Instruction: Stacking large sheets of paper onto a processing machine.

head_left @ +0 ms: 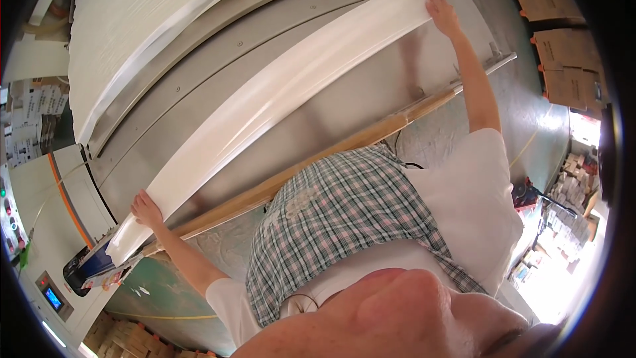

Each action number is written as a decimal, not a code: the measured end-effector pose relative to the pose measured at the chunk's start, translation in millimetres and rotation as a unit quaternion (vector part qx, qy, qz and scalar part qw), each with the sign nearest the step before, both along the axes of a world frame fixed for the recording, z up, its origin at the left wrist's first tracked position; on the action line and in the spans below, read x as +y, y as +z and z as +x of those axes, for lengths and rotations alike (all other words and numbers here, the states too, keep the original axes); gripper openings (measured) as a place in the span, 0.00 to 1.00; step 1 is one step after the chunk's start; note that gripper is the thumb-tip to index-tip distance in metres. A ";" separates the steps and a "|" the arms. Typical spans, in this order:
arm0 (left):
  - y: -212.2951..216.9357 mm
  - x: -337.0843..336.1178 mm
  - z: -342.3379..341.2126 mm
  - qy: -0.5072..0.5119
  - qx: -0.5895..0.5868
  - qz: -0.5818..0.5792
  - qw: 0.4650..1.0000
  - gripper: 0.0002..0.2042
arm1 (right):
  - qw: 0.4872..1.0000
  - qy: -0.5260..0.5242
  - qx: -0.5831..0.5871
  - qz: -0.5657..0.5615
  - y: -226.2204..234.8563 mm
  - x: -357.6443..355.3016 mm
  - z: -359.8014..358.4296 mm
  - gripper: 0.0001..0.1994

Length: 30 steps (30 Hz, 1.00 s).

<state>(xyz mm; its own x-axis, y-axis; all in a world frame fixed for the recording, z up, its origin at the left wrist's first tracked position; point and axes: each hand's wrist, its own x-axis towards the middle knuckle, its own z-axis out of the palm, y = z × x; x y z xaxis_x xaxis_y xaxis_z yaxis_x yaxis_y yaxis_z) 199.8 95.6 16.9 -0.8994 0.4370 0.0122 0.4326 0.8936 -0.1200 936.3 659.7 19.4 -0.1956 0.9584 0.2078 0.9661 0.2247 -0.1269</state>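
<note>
A long, white, glossy folded strip of sheet material [265, 103] stretches across a grey metal table [165, 119] from lower left to upper right. My left hand [147, 209] grips it near its left end, which hangs past the table toward a dark blue bin [91, 269]. Far out at the upper right, my right hand [442, 14] holds the strip's other end by its edge. Whether the strip is cloth, film or paper I cannot tell.
Beyond the table's metal bar lies a wide white sheet [152, 20]. A wooden rail [232, 209] runs along the near edge, against my checked apron [351, 192]. A machine panel with a small screen [52, 297] stands at left. Cardboard boxes [570, 59] are stacked at right.
</note>
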 end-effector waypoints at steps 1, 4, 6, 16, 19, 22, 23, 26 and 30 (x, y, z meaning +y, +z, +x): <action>-0.5 -0.7 -0.6 -0.003 0.000 0.007 1.000 0.27 | 1.000 -0.001 0.000 0.000 1.1 1.1 6.0 0.18; -3.5 2.0 -3.9 -0.009 0.002 0.013 1.000 0.28 | 0.995 0.011 0.034 0.090 9.7 5.2 18.1 0.17; -3.6 -6.4 -2.9 -0.003 0.005 0.005 1.000 0.28 | 0.986 0.083 0.047 0.135 40.7 -24.9 -21.0 0.18; -2.8 -5.8 -16.6 -0.006 0.003 0.018 1.000 0.28 | 0.980 0.201 -0.015 0.000 76.4 -77.9 -106.8 0.07; -0.9 -6.2 -14.8 -0.005 0.000 0.013 1.000 0.28 | 0.979 0.201 0.013 -0.024 87.0 -80.6 -101.5 0.05; -1.0 -8.2 -17.1 -0.005 0.006 0.012 1.000 0.28 | 0.970 0.241 0.022 0.031 90.6 -81.9 -97.1 0.05; -1.1 -7.7 -18.1 -0.006 0.010 0.011 1.000 0.28 | 0.965 0.260 -0.007 0.036 82.5 -78.7 -89.5 0.04; -0.4 -5.7 -20.3 -0.017 0.003 0.025 1.000 0.28 | 0.968 0.251 0.021 -0.011 52.8 -66.4 -61.6 0.04; -4.9 -15.0 -22.8 -0.003 0.004 0.006 1.000 0.28 | 0.966 0.160 0.165 -0.115 43.6 -30.1 -62.9 0.10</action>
